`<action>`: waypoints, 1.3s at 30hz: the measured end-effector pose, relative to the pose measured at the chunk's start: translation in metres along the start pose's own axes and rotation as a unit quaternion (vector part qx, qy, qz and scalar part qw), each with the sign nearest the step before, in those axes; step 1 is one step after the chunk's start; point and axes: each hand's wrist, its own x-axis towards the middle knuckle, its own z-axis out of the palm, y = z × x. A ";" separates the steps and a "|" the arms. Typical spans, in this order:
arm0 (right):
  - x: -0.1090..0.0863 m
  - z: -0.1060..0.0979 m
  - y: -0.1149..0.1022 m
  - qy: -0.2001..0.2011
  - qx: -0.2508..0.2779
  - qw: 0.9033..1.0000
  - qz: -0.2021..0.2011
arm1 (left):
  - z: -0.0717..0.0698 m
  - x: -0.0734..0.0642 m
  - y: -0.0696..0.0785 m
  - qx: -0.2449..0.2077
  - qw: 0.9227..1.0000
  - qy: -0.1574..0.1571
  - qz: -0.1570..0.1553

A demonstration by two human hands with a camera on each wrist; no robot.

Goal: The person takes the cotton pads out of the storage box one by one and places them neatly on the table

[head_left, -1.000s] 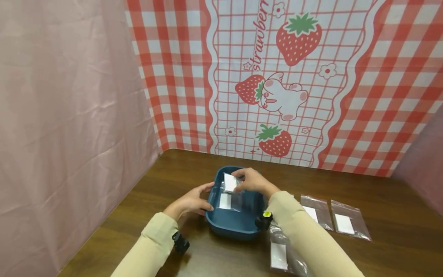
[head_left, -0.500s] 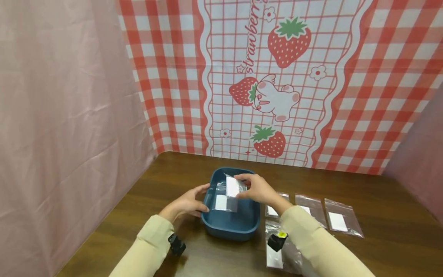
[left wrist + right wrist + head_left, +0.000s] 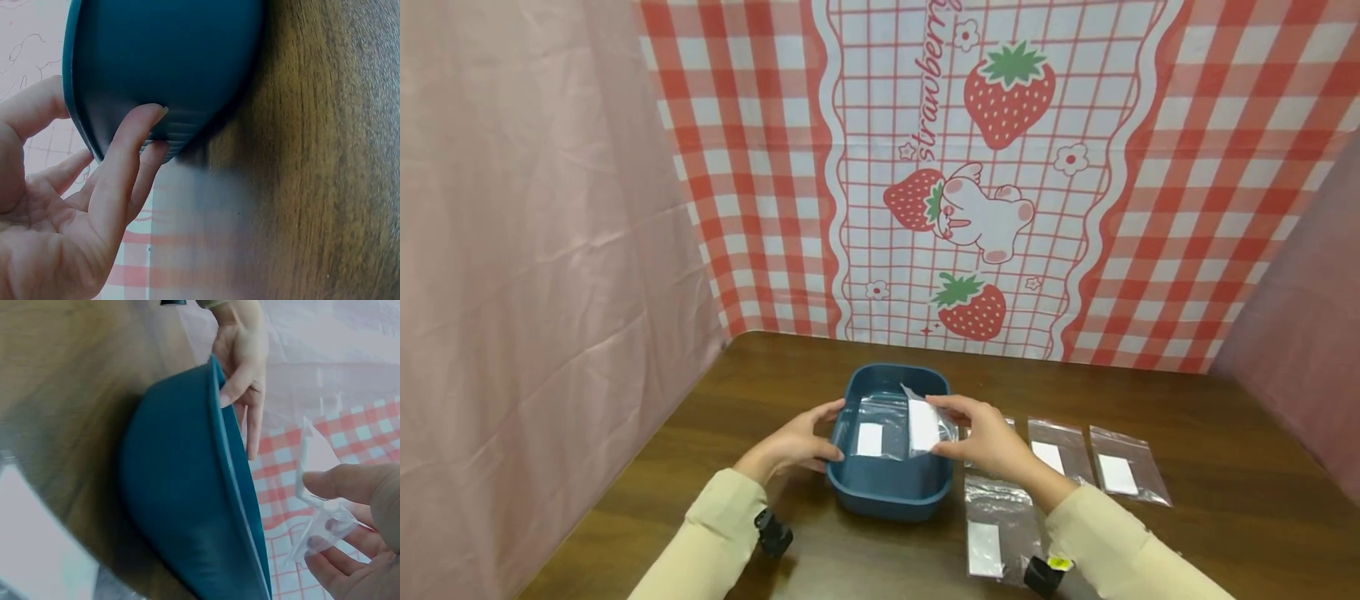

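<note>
A blue rectangular tub [image 3: 891, 506] stands on the table, and my left hand [image 3: 797, 437] holds its left side. In the left wrist view, the fingertips [image 3: 150, 112] lie on the tub's outer wall while the thumb reaches over the rim. Inside the tub is a clear zip bag [image 3: 880, 429] with a white rectangular piece in it. Over the tub's right side, my right hand [image 3: 981, 433] pinches another small zip bag [image 3: 922, 425] between thumb and fingers. Its white piece shows upright, with crumpled clear plastic below it in the right wrist view [image 3: 315, 456].
Right of the tub lie several more zip bags with white pieces, among them a far-right bag [image 3: 1127, 467], a middle bag [image 3: 1058, 450] and a larger front bag [image 3: 1000, 529]. A strawberry-print cloth [image 3: 970, 167] hangs behind the table [image 3: 1240, 467], a pink curtain [image 3: 550, 250] at left.
My right hand, pinching the zip bag, has moved right and toward me, from the tub's middle to its right side. The left hand keeps its hold. The head view has shifted slightly right.
</note>
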 end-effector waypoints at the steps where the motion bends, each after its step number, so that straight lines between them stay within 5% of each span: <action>1: -0.004 -0.001 0.001 0.005 -0.005 1.000 -0.008 | 0.000 0.000 0.000 0.001 1.000 0.000 0.000; 17: -0.084 -0.018 0.043 0.095 -0.097 0.986 -0.094 | 0.002 0.002 -0.002 0.006 1.000 0.004 -0.011; 29: -0.136 -0.034 0.070 0.072 -0.114 0.988 -0.081 | 0.000 0.002 -0.001 0.007 1.000 0.010 -0.016; 36: -0.157 -0.044 0.093 0.089 -0.182 0.974 -0.103 | 0.001 0.002 0.001 0.010 1.000 0.011 -0.025; 39: -0.163 -0.050 0.102 0.053 -0.183 0.978 -0.082 | 0.001 0.002 0.001 0.016 0.999 0.015 -0.026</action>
